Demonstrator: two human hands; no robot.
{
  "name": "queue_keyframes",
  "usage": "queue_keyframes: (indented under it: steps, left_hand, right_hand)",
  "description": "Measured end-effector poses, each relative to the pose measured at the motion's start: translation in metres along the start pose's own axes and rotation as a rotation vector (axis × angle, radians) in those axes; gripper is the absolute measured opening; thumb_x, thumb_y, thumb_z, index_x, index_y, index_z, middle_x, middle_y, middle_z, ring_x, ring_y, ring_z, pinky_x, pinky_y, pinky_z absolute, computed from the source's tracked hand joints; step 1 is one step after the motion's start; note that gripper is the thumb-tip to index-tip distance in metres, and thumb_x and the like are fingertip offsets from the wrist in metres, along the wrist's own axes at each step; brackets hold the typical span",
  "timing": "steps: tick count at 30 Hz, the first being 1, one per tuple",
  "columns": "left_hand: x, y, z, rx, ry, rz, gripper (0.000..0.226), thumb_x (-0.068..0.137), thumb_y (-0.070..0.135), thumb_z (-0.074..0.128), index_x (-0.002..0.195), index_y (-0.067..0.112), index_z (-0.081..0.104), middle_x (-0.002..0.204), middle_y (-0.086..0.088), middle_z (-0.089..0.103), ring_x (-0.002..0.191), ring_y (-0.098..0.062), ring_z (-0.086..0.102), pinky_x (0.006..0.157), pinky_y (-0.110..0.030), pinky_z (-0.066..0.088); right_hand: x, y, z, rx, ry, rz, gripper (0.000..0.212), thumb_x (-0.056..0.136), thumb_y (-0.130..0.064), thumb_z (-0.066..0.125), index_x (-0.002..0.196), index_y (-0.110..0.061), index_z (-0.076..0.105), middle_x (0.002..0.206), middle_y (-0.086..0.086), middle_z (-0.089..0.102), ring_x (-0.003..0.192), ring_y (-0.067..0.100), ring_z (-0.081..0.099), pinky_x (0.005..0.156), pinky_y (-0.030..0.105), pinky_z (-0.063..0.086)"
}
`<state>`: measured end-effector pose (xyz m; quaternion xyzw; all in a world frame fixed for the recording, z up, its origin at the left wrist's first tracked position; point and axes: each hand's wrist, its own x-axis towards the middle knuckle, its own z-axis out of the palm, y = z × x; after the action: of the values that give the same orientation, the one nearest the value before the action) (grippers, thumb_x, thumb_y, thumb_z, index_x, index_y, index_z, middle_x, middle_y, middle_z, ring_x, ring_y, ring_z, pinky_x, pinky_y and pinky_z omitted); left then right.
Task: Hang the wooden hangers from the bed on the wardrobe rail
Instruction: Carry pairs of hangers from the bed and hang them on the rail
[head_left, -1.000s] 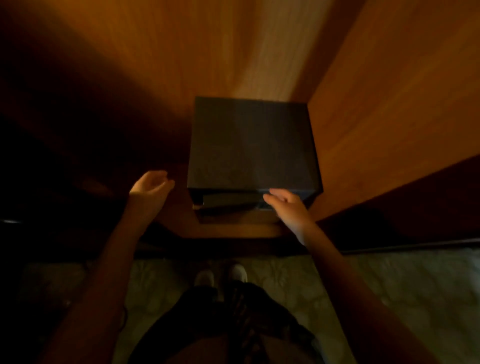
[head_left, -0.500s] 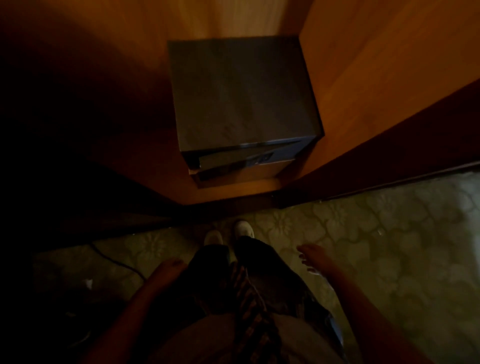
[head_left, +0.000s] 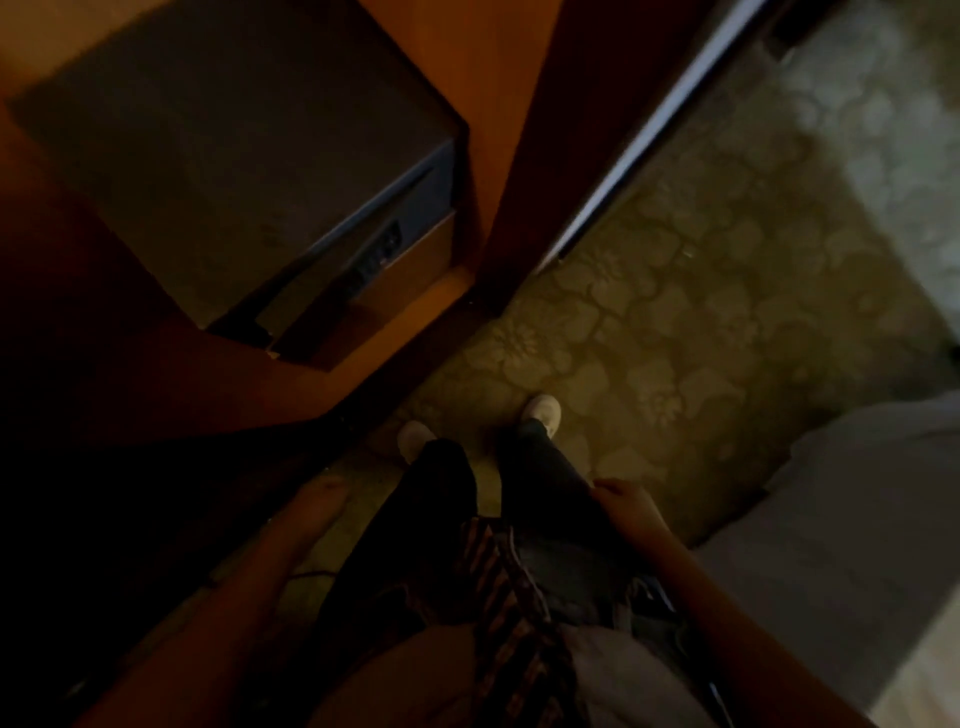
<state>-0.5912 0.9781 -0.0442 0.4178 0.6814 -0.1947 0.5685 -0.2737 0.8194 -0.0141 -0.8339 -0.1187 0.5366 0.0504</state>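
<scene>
A: Head view: wardrobe (head_left: 509, 104) ahead of the left hand (head_left: 317, 499), what looks like the bed (head_left: 857, 519) right of the right hand (head_left: 628, 506).
B: No hangers visible. Right hand hangs loose, empty; left's too dim to tell. That cord (head_left: 311, 574) under the left hand could snag a foot in this gloom.

Warm orange-brown wardrobe panels (head_left: 498, 78), a dark grey, perhaps black, box (head_left: 234, 156), pale olive carpet (head_left: 675, 312) in a flower pattern, white shoes (head_left: 543, 413), dark trousers (head_left: 447, 483), brown-striped cloth (head_left: 504, 597).
</scene>
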Motion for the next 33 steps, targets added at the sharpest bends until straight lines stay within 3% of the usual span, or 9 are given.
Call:
queue_keyframes:
  steps: [5,8,11,14,16,20,26,29,33]
  left_hand:
    - [-0.003,0.066,0.006,0.064,0.034,-0.005,0.01,0.094,0.012,0.045,0.087,0.017,0.047,0.085,-0.006,0.046,0.078,-0.023,0.048,0.077,-0.034,0.038]
    - [-0.009,0.096,0.033,0.103,0.039,0.08,0.035,0.094,0.007,0.043,0.064,0.022,0.036,0.068,-0.001,0.034,0.058,-0.015,0.034,0.059,-0.03,0.03]
    - [-0.01,0.124,0.069,0.113,0.066,0.094,0.038,0.094,0.007,0.042,0.061,0.023,0.034,0.066,0.001,0.032,0.057,-0.014,0.031,0.057,-0.029,0.027]
    - [-0.012,0.155,0.117,0.191,0.072,0.115,0.016,0.094,0.012,0.043,0.095,0.007,0.058,0.084,-0.004,0.048,0.083,-0.027,0.052,0.075,-0.035,0.036]
    - [-0.013,0.17,0.157,0.268,0.06,0.137,0.032,0.093,0.013,0.045,0.122,0.001,0.053,0.1,-0.008,0.052,0.103,-0.031,0.053,0.082,-0.033,0.037]
    - [-0.027,0.203,0.226,0.444,0.038,0.294,0.035,0.091,0.006,0.049,0.124,-0.005,0.054,0.127,-0.019,0.056,0.122,-0.035,0.049,0.097,-0.035,0.038]
    - [-0.019,0.287,0.288,0.394,0.013,0.318,0.028,0.09,0.006,0.05,0.115,-0.002,0.06,0.117,-0.019,0.06,0.108,-0.031,0.056,0.086,-0.031,0.04]
    - [-0.012,0.321,0.32,0.508,-0.016,0.275,0.028,0.088,0.006,0.052,0.112,-0.004,0.062,0.119,-0.02,0.061,0.114,-0.035,0.055,0.088,-0.031,0.041]
    - [-0.004,0.394,0.384,0.58,-0.104,0.321,0.022,0.091,0.009,0.047,0.105,0.0,0.061,0.096,-0.014,0.06,0.088,-0.026,0.056,0.075,-0.028,0.04]
  right_hand:
    - [0.007,0.043,-0.009,0.172,0.008,0.04,0.028,0.093,-0.018,0.045,0.095,-0.004,0.069,0.1,0.016,0.066,0.094,0.027,0.062,0.083,0.033,0.045]
    - [0.011,0.063,-0.025,0.276,-0.019,0.067,0.029,0.092,-0.014,0.047,0.067,-0.016,0.061,0.089,0.013,0.063,0.083,0.021,0.056,0.076,0.028,0.042]
    - [0.021,0.087,-0.049,0.317,-0.04,0.066,0.031,0.091,-0.014,0.048,0.061,-0.019,0.058,0.074,0.005,0.06,0.078,0.019,0.056,0.074,0.027,0.042]
    - [0.032,0.105,-0.081,0.347,-0.051,0.046,0.033,0.09,-0.01,0.047,0.06,-0.021,0.053,0.068,-0.003,0.053,0.067,0.012,0.05,0.072,0.025,0.04]
    - [0.041,0.121,-0.105,0.375,-0.031,0.02,0.034,0.091,-0.007,0.045,0.061,-0.023,0.05,0.066,-0.007,0.047,0.062,0.006,0.044,0.063,0.021,0.038]
    - [0.055,0.169,-0.159,0.496,0.019,0.039,0.022,0.092,-0.011,0.045,0.079,-0.011,0.062,0.069,-0.001,0.052,0.074,0.019,0.052,0.071,0.031,0.047]
    - [0.062,0.252,-0.202,0.845,0.179,0.225,0.019,0.094,-0.015,0.046,0.101,-0.003,0.059,0.078,0.001,0.057,0.069,0.017,0.055,0.068,0.03,0.048]
    - [0.056,0.281,-0.198,1.057,0.24,0.328,0.018,0.094,-0.015,0.047,0.101,-0.006,0.061,0.076,0.004,0.057,0.068,0.02,0.054,0.065,0.032,0.046]
    - [0.051,0.29,-0.184,1.298,0.289,0.479,0.017,0.095,-0.012,0.045,0.082,-0.006,0.055,0.066,0.007,0.049,0.055,0.019,0.045,0.054,0.03,0.037]
